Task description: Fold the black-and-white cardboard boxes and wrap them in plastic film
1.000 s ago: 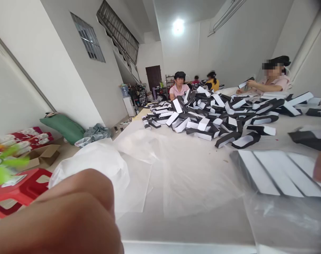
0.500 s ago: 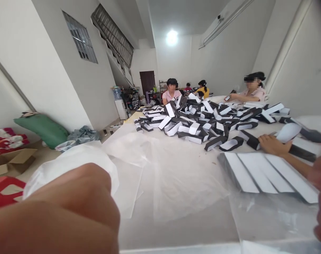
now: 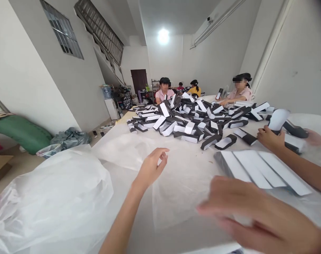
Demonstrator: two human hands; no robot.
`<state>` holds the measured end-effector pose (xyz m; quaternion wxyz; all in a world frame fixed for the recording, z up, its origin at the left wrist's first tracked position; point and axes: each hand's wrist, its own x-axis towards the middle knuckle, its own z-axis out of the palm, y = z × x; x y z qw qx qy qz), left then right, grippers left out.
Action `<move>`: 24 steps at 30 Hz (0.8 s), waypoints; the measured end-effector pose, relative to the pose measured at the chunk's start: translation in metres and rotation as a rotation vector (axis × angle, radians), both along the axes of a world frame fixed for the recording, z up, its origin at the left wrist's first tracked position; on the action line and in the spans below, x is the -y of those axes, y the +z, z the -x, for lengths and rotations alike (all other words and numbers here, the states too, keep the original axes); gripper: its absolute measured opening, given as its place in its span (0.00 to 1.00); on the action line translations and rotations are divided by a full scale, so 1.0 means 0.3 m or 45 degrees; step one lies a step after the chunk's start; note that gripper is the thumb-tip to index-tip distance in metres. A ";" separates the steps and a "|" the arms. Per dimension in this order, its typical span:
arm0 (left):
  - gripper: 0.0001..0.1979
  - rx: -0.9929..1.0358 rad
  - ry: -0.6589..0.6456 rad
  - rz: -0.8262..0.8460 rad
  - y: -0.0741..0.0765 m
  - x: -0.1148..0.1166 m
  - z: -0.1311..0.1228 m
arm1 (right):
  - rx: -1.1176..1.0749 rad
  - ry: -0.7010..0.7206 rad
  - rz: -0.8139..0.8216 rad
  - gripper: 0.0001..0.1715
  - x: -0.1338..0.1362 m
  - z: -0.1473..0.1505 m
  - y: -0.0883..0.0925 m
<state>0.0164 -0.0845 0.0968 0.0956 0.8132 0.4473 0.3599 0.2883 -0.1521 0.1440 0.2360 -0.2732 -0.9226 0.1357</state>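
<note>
My left hand (image 3: 153, 165) hovers over the thin white plastic sheet (image 3: 176, 190) on the table. Its fingers are curved, with the thumb apart and nothing between them. Closer to me on the right, my right hand (image 3: 245, 208) is blurred, with a gap between thumb and fingers; I see nothing held in it. Behind it lies a clear plastic bag (image 3: 219, 163) with several flat white strips (image 3: 251, 164) in it. Beyond both hands spreads a large heap of black-and-white shoe-shaped pieces (image 3: 189, 127).
At the right, a nearby person's hand (image 3: 271, 138) is at the shoe-shaped pieces, with another hand (image 3: 317, 137) beyond. A puffed white plastic bag (image 3: 59, 197) stands on the left. A green sack (image 3: 22, 132) lies behind it. People (image 3: 164, 94) sit past the heap.
My left arm has drawn back from close to the camera, and the left hand now shows over the sheet. My right hand has come in from the right edge. The view has turned slightly right.
</note>
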 end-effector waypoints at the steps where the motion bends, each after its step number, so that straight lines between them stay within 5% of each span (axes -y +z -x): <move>1: 0.15 -0.099 0.032 0.012 -0.051 -0.049 -0.003 | 0.009 -0.028 0.054 0.19 0.005 0.056 -0.030; 4: 0.15 -0.371 0.095 0.064 -0.195 -0.135 0.008 | -0.069 -0.170 0.380 0.18 -0.085 0.192 -0.147; 9: 0.16 -0.480 0.210 0.098 -0.316 -0.170 0.060 | 0.119 -0.534 0.212 0.23 -0.294 0.309 -0.356; 14: 0.17 -0.497 0.279 0.176 -0.343 -0.187 0.084 | 0.280 -0.567 0.192 0.31 -0.311 0.340 -0.454; 24: 0.17 -0.508 0.237 0.052 -0.329 -0.183 0.072 | 0.313 -0.630 0.341 0.33 -0.322 0.353 -0.498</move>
